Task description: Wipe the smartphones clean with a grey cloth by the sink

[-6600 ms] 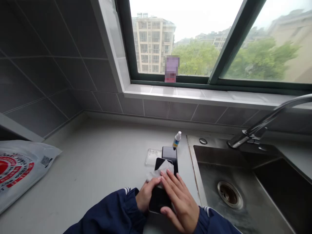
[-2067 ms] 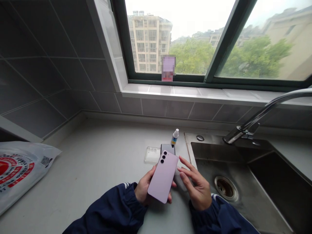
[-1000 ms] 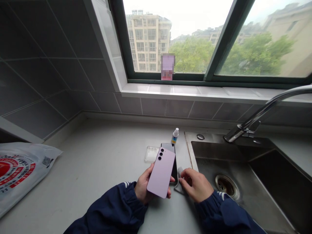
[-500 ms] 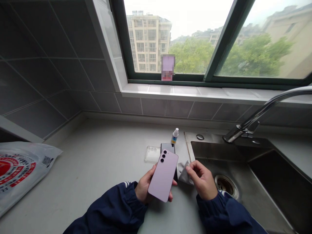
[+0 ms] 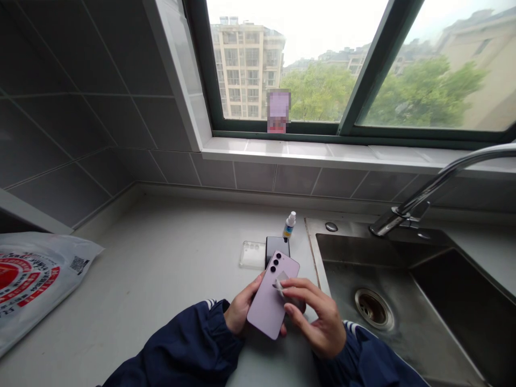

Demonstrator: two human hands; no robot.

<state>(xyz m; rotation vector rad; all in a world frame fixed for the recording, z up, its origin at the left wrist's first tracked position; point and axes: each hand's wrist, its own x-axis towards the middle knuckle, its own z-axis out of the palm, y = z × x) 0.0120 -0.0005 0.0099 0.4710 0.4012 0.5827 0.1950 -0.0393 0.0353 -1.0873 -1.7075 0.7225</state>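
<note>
A lilac smartphone (image 5: pixel 266 309) is tilted in the grip of my left hand (image 5: pixel 241 307), its back with several camera lenses facing up. My right hand (image 5: pixel 320 320) pinches a small grey-white cloth (image 5: pixel 281 282) against the upper part of that back. Beneath the phone's top end, a dark, glossy, phone-sized slab (image 5: pixel 277 245) lies on the counter, partly covered. To its left rests a clear phone case (image 5: pixel 252 255). Just behind the slab, a small white-capped bottle (image 5: pixel 289 226) with a blue and yellow label stands upright.
On the right, a steel sink (image 5: pixel 328 290) with a chrome faucet (image 5: pixel 423 188) borders the pale counter (image 5: pixel 169 258). A printed plastic bag (image 5: pixel 40 274) lies at the far left. Behind the counter rise a tiled wall and a window.
My right hand has moved left with the cloth, from beside the phone onto its back. The phone has shifted slightly right and down in my left hand.
</note>
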